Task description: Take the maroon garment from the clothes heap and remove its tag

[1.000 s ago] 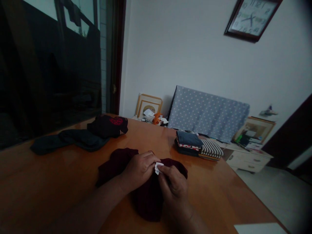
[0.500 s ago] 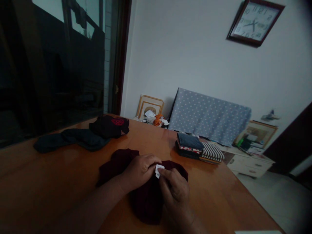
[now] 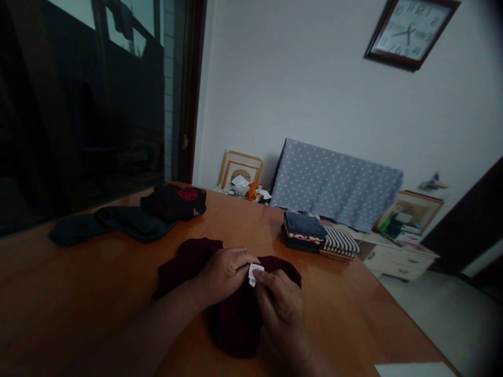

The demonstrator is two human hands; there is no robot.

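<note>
A dark maroon garment (image 3: 236,324) lies bunched on the wooden table, its exact kind unclear. My left hand (image 3: 228,269) is closed on the garment's upper edge, fingers curled over the cloth. Sewn to that edge is a small white label (image 3: 255,272), which my right hand (image 3: 281,298) pinches between thumb and finger. Both hands are close together, almost touching at the label. Folds of the maroon cloth spread out to the left behind my left wrist and to the right behind my right hand.
On the wooden table (image 3: 330,319), a dark garment with a red print (image 3: 176,201) and dark blue-green clothing (image 3: 118,222) lie at the far left. Folded clothes (image 3: 304,233) and striped cloth (image 3: 340,243) are stacked at the right. A white sheet (image 3: 412,369) shows at the front right edge.
My view has shifted slightly. Both hands keep the same hold on the garment and its label.
</note>
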